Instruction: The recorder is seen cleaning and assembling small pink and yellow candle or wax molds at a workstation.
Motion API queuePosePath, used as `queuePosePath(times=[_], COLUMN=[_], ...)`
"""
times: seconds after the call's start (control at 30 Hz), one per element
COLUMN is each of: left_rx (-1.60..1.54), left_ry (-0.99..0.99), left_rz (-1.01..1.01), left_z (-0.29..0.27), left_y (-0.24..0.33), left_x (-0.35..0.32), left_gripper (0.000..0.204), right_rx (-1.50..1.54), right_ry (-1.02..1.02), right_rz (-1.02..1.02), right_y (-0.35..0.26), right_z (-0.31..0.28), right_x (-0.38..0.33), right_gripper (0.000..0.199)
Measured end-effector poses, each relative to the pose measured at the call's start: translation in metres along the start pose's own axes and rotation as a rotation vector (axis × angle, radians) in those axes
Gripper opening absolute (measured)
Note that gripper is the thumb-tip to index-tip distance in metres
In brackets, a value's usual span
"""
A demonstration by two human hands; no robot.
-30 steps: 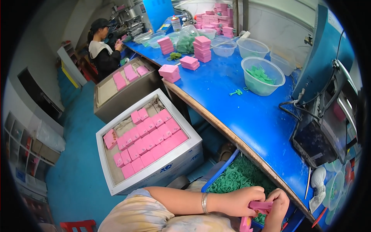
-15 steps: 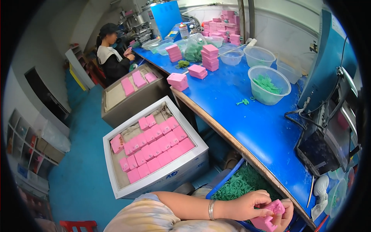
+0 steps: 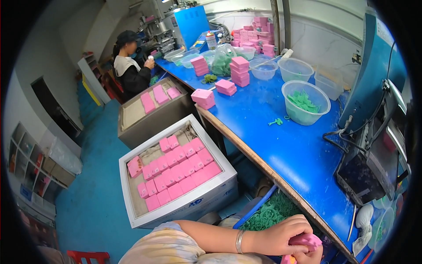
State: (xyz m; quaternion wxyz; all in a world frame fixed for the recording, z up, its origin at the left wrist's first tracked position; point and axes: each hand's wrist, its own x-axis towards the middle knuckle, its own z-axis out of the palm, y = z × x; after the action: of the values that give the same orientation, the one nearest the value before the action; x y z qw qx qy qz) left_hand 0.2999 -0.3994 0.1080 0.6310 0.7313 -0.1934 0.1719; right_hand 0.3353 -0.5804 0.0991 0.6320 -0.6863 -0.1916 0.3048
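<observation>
Low at the right, over my lap, both hands work on a pink rubber mould [image 3: 306, 240]. My left hand [image 3: 283, 234], with bangles at the wrist, curls its fingers around the mould's near side. Closed on the far side, my right hand [image 3: 314, 256] is partly hidden by the mould and cut off by the lower edge. A bit of pink with orange-yellow [image 3: 288, 260] shows beneath my left hand; whether it is part of the same mould I cannot tell. Just beyond the hands, a blue crate [image 3: 256, 210] holds tangled green rubbery strands [image 3: 274, 209].
A white-framed box [image 3: 176, 213] at centre left bears rows of pink moulds. The blue table [image 3: 263, 141] carries mould stacks [image 3: 240, 71], clear tubs and a bowl of green pieces [image 3: 305, 103]. A dark machine [image 3: 365, 163] stands right. A co-worker [image 3: 132, 72] sits at the far left.
The mould has turned and tilted in my hands, and my right hand has shifted down and left. An orange-yellow bit now shows below. The co-worker's hands have risen, holding something pale.
</observation>
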Motion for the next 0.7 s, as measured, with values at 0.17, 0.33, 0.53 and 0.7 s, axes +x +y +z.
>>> queuePosePath(times=[0.17,0.33,0.53,0.7], left_rx=[-0.057,-0.511,-0.261,-0.237], left_ry=[-0.114,-0.282,-0.149,-0.085], left_rz=[-0.061,-0.571,-0.366,-0.135], left_z=[-0.002,-0.008,-0.005,-0.003], left_y=[-0.017,-0.013,-0.010,-0.012], left_x=[0.004,0.006,0.002,-0.001], left_gripper=[0.028,0.026,0.024,0.026], right_rx=[-0.588,-0.425,-0.309,-0.323], right_ry=[0.000,-0.029,0.104,0.215], right_rz=[-0.197,-0.199,-0.302,-0.428], right_y=[-0.015,-0.003,-0.003,0.013], right_z=[0.004,0.004,0.003,-0.002], right_x=[0.001,-0.001,0.006,-0.001], right_gripper=[0.029,0.031,0.027,0.022])
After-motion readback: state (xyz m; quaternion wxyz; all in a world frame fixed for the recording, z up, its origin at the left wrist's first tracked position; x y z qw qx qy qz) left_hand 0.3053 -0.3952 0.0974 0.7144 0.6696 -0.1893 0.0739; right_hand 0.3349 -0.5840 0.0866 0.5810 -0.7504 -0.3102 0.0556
